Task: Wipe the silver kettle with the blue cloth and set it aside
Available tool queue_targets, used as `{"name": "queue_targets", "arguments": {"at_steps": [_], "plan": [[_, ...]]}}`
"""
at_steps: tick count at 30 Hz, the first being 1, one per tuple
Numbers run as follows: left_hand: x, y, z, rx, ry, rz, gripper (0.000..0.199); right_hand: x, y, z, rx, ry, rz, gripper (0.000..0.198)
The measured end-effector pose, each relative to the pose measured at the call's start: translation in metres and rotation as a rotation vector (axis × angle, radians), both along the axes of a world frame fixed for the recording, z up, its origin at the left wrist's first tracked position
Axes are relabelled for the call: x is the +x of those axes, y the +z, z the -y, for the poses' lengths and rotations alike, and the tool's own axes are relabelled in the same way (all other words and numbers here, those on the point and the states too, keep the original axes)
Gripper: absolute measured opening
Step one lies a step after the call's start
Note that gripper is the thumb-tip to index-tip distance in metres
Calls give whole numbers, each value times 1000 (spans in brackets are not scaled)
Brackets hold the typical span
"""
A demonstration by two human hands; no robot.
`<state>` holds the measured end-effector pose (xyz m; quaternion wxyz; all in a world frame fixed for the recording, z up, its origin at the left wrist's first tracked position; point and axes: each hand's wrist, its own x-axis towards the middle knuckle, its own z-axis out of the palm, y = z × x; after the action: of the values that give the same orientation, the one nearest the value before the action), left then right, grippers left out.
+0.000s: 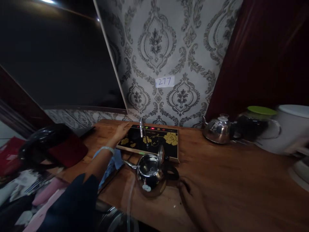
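Observation:
My left hand [122, 130] reaches forward and rests on the left edge of a black tea stove [166, 145] with gold flowers, red lights and a small metal spout. A bracelet sits on that wrist. In front of the stove stands a shiny steel kettle [150, 175] with its lid tipped open and a black handle. My right hand [193, 199] lies on the wooden table [229, 174] just right of the kettle's handle, near it; whether it touches is unclear in the dim light. A blue cloth [113, 164] lies under my left forearm.
A second steel kettle [217, 129], a dark glass jar with a green lid [256, 125] and a white appliance [292, 129] stand at the right rear. A black helmet-like object [45, 145] sits left. A dark TV screen [55, 54] and patterned wallpaper with a "277" label [164, 81] are behind.

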<state>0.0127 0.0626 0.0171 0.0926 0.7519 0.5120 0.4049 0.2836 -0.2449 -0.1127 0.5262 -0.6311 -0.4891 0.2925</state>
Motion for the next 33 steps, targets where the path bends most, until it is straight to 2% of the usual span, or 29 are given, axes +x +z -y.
{"name": "queue_targets", "arguments": {"at_steps": [3, 7, 10, 13, 17, 21, 28, 33], "plan": [[-29, -13, 37, -24, 23, 7, 44, 0, -5, -2, 35, -3, 17, 31], [-65, -44, 86, -32, 162, -51, 44, 0, -10, -4, 69, 19, 45, 30], [-76, -61, 116, -104, 307, -222, 52, 1, -12, -6, 70, 6, 69, 30], [-75, -69, 134, -244, 403, -363, 66, 2, -14, -7, 67, 5, 88, 31], [-69, -73, 139, -328, 483, -453, 54, 2, -14, -9, 80, -15, 98, 31], [-71, -75, 133, -200, 472, -457, 36, 1, -16, -9, 114, -22, 115, 30], [-86, -66, 135, -78, 531, -341, 40, 4, -18, -11, 132, 10, 136, 28], [-88, -59, 144, 95, 453, -191, 34, 6, -20, -14, 146, 2, 146, 28]]}}
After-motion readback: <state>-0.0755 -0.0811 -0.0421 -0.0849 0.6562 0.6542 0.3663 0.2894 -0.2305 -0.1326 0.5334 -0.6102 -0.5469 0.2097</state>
